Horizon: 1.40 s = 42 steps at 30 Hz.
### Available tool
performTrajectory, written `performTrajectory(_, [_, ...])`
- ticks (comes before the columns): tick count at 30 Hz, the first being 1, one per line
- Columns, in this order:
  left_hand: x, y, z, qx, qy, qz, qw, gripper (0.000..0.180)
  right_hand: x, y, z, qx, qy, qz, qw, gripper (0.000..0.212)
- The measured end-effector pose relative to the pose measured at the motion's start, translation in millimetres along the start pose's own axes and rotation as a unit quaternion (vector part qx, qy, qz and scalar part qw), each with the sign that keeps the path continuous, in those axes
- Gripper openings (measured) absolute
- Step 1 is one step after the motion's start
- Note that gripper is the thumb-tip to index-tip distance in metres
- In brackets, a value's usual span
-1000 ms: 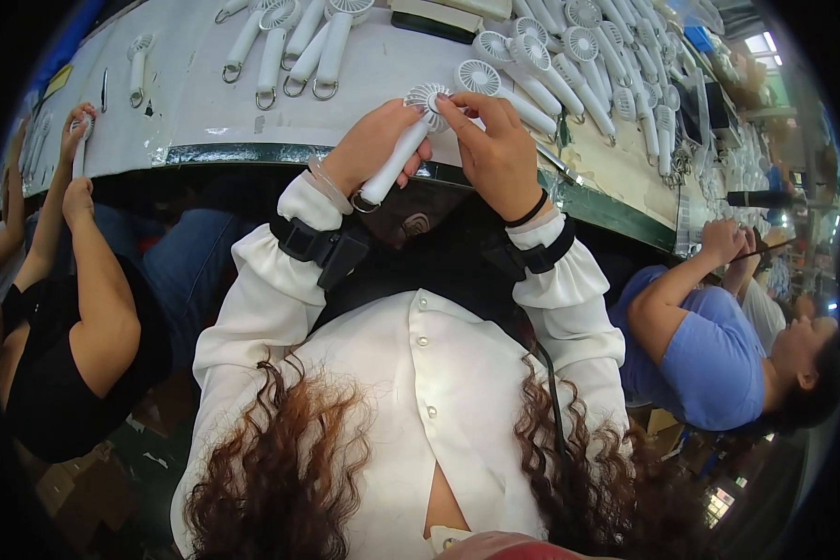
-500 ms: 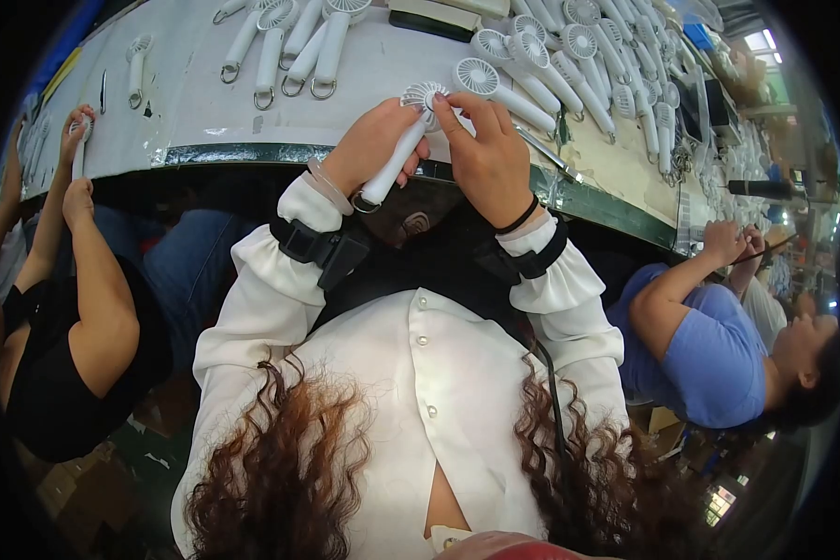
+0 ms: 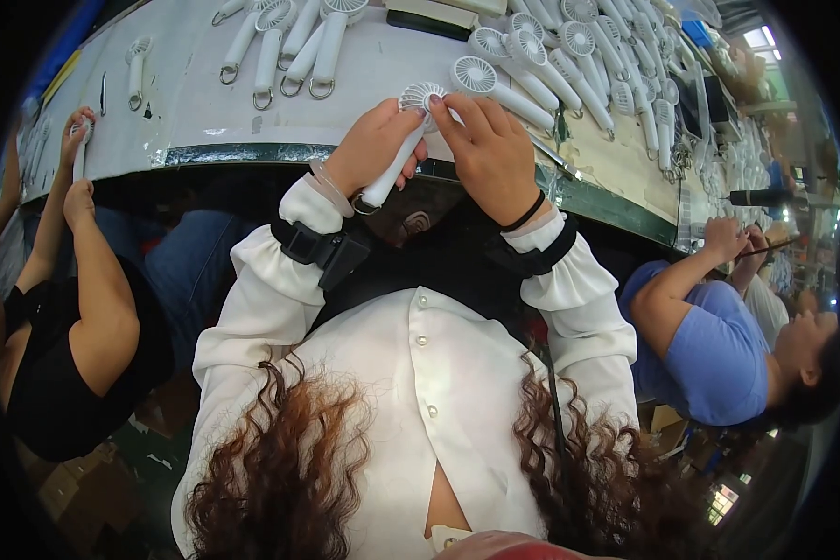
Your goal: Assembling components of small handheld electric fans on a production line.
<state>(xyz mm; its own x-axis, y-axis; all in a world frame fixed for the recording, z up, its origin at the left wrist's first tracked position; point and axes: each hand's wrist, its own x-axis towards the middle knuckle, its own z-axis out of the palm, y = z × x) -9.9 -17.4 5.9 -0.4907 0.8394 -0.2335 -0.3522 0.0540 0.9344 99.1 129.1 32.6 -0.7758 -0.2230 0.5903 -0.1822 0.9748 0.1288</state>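
A white handheld fan (image 3: 397,166) is tilted in front of me at the table's edge, its round slatted head (image 3: 418,93) at the top and a metal ring (image 3: 366,203) at the handle's lower end. My left hand (image 3: 373,149) is closed round the handle just below the head. At the right side of the head, my right hand (image 3: 495,154) pinches with thumb and fingertips against the grille. Its fingers cover part of the head, so whether a small piece is between them is hidden. Just beyond my right hand lies another white fan (image 3: 509,96).
Many white fans (image 3: 579,75) lie heaped at the right of the table (image 3: 364,61); several more (image 3: 271,56) lie at the back left. A dark box (image 3: 429,23) stands at the far middle. Co-workers sit on both sides: a black sleeve (image 3: 33,317) left, a blue shirt (image 3: 709,345) right.
My right wrist and forearm have shifted slightly to the right, while the fingertips stay on the fan's head. My left hand and the fan have barely moved.
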Motion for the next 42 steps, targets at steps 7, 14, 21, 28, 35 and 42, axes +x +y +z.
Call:
performTrajectory(7, [-2, -1, 4, 0.039, 0.009, 0.020, 0.999, 0.029, -5, -4, -4, 0.008, -0.001, 0.014, 1.000, 0.049])
performTrajectory(14, [-5, 1, 8, 0.072, 0.013, 0.035, 0.997, 0.030, -9, -4, -4, 0.032, 0.010, 0.020, 0.999, 0.050])
performTrajectory(21, [-6, -1, 7, 0.063, 0.010, 0.047, 0.997, 0.030, -11, -11, -4, 0.007, 0.002, 0.033, 0.999, 0.052])
performTrajectory(28, [-5, -2, 0, 0.024, -0.008, 0.035, 0.999, 0.027, -5, 6, -4, 0.129, 0.020, 0.053, 0.990, 0.044])
performTrajectory(35, [-4, 13, 2, -0.006, -0.033, 0.016, 0.999, 0.026, 9, 29, 8, 0.482, 0.000, 0.287, 0.828, 0.033])
performTrajectory(42, [7, 28, 5, 0.012, -0.036, 0.065, 0.997, 0.027, 35, 37, 3, 0.635, -0.072, 0.300, 0.708, 0.037])
